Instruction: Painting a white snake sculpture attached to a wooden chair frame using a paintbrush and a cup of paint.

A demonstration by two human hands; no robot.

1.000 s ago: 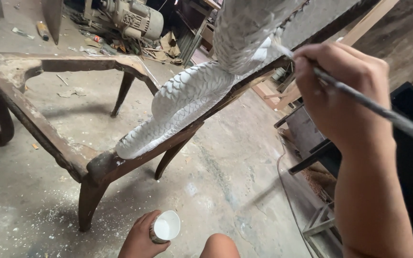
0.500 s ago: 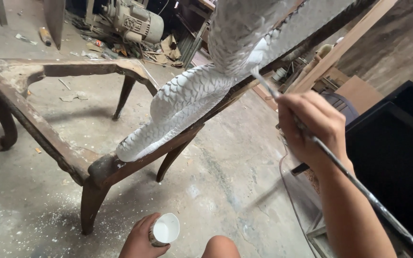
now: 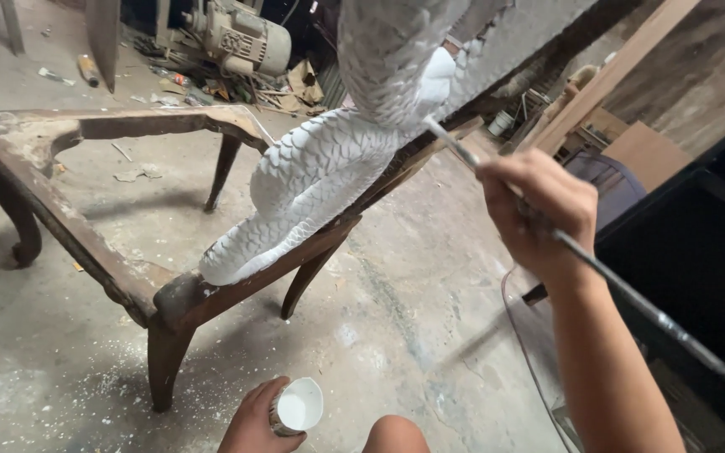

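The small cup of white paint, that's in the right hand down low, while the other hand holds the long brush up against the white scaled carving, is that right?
Not quite. The head view shows the small cup of white paint in the left hand, low by the knee. It is the right hand that holds the long brush, its tip up against the white scaled carving.

We see no labels, signs or screens here. The only packaging is some flattened brown cardboard (image 3: 302,82) lying among the clutter on the floor at the top of the view, just right of the grey electric motor (image 3: 241,39). Any print on it is too small to make out.
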